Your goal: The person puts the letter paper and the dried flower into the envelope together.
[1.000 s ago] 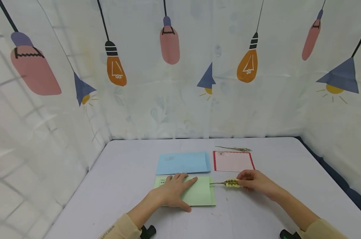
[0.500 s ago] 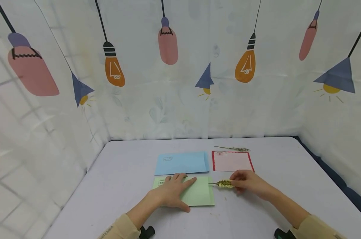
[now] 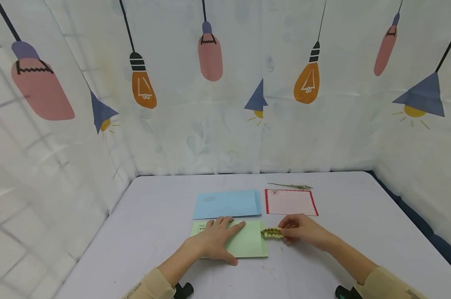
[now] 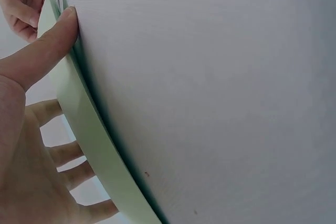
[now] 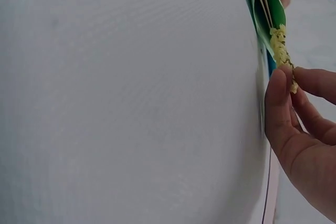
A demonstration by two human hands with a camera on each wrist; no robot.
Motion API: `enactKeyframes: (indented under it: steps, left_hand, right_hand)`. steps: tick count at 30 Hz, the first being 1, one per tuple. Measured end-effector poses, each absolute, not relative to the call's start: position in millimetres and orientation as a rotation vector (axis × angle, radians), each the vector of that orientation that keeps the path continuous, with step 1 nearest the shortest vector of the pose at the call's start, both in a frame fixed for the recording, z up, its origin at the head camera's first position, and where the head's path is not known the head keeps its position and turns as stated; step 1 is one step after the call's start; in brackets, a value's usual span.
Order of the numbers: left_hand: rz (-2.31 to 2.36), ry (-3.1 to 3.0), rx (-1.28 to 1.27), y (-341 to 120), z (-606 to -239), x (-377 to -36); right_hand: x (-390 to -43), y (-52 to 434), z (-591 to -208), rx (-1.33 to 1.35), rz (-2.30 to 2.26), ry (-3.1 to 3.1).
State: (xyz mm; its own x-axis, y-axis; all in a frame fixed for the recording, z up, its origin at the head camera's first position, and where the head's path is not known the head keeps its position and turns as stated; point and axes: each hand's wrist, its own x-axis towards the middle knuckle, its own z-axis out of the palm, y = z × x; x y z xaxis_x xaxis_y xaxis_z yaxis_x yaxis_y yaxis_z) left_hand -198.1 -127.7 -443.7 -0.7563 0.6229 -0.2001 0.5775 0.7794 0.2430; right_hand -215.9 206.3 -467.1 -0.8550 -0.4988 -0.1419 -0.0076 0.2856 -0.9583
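on the table (image 3: 158, 232), right hand (image 3: 303, 231) fingers pinch a yellow sprig (image 3: 271, 233); left hand (image 3: 215, 241) flat on green envelope (image 3: 247, 245).

No text, brand or number can be read. A small printed box is seen at the far left corner of the blue envelope (image 3: 227, 204), and a similar printed mark at the far left corner of the green envelope (image 3: 247, 245), but both are too small and blurred to be made out. Faint marks are seen on the sleeve (image 3: 135, 288) at the near edge of the table (image 3: 154, 216), also illegible.
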Motion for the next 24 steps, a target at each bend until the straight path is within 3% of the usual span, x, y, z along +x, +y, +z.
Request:
enactKeyframes:
  steps: [24]
  left_hand:
    - [0.255,2.705,0.928,-126.8,-445.4,-200.0]
  right_hand:
    - [-213.9,179.7,-460.3,-0.507,-1.534,2.139]
